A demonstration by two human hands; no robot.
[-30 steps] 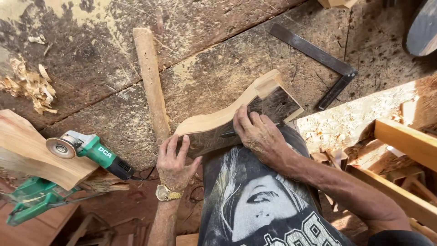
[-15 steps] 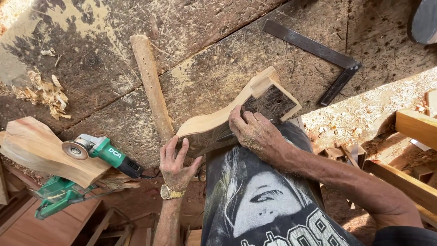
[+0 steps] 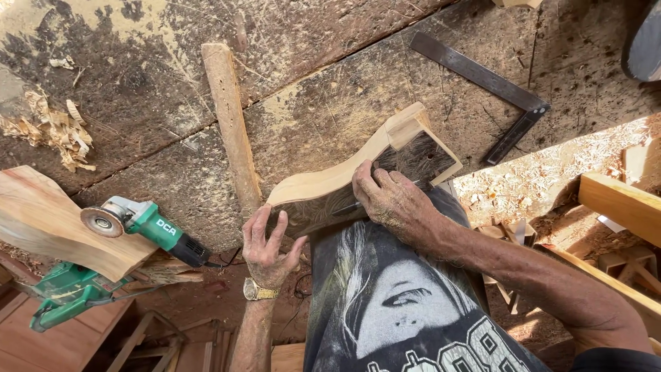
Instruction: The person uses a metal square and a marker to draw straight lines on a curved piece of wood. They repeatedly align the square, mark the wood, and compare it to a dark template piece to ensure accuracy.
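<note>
head view: right hand (image 3: 392, 201) covers most of a thin dark tool (image 3: 346, 207), clenched on it against the curved wood piece (image 3: 344, 176) at the workbench (image 3: 330, 83) edge. left hand (image 3: 267, 248) grips that piece's near end. green grinder (image 3: 141, 226) bears a white label. everything sits about as before.

The bench (image 3: 330, 62) is a scarred, stained wooden top, gouged all over and dusted with sawdust — a crack runs slantwise across it. On it lie a rough wooden stick (image 3: 231, 124), a dark metal square (image 3: 492, 86) near the far right, a heap of pale wood shavings (image 3: 51, 131) at the left, and a curved pale wooden piece (image 3: 344, 172) at the near edge. A green angle grinder (image 3: 141, 227) rests on a reddish wood slab (image 3: 48, 220) — both at the left edge.
</note>
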